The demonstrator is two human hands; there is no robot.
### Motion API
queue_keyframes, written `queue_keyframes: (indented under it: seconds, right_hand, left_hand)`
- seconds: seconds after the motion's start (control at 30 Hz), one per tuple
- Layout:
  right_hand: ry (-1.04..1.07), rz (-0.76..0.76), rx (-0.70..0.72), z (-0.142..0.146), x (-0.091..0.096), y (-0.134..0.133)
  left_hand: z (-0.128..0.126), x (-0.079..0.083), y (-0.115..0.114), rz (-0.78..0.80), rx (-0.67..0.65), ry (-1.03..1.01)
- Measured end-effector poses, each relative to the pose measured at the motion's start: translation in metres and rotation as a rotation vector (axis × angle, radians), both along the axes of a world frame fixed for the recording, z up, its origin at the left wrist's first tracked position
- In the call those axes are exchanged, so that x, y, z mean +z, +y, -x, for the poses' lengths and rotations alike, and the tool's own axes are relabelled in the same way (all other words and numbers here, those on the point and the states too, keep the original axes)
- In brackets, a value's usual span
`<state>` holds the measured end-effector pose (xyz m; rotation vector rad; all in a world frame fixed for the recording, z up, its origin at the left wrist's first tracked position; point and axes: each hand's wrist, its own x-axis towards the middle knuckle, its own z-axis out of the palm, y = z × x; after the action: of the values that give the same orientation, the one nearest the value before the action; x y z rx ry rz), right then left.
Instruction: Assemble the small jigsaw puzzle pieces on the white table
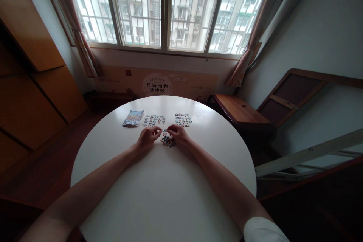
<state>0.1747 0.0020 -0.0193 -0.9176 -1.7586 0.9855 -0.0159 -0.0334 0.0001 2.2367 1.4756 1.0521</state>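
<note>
My left hand [149,136] and my right hand [178,133] meet near the middle of the white round table. Between their fingertips is a small jigsaw puzzle piece [164,130], pinched from both sides. Just below it lies a heap of loose puzzle pieces [168,141], dark and mixed in colour. Beyond my left hand, several pieces are spread in rows, forming a left group of pieces [154,120]. Past my right hand sits a right group of pieces [183,120], also in rows. The pictures on single pieces are too small to make out.
A blue printed packet [132,118] lies left of the rows on the table [159,196]. Behind the table are a printed cardboard panel [181,83] and a barred window. A wooden bench [238,107] stands at the right, orange cabinets [48,98] at the left.
</note>
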Motion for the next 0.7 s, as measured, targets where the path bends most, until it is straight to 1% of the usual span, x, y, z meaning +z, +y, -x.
queue_keyframes:
  seconds: [0.33, 0.53, 0.7]
  right_hand:
    - [0.007, 0.024, -0.026, 0.0005, 0.0028, -0.0023]
    - [0.017, 0.002, -0.007, 0.0012, -0.0003, -0.0004]
    - [0.025, 0.017, 0.014, 0.0021, 0.0005, -0.0013]
  left_hand:
    - [0.0004, -0.0025, 0.0013, 0.005, -0.01, -0.003]
    - [-0.0001, -0.0022, 0.0009, -0.001, -0.009, -0.013]
    - [-0.0011, -0.0013, -0.001, -0.001, -0.025, -0.032]
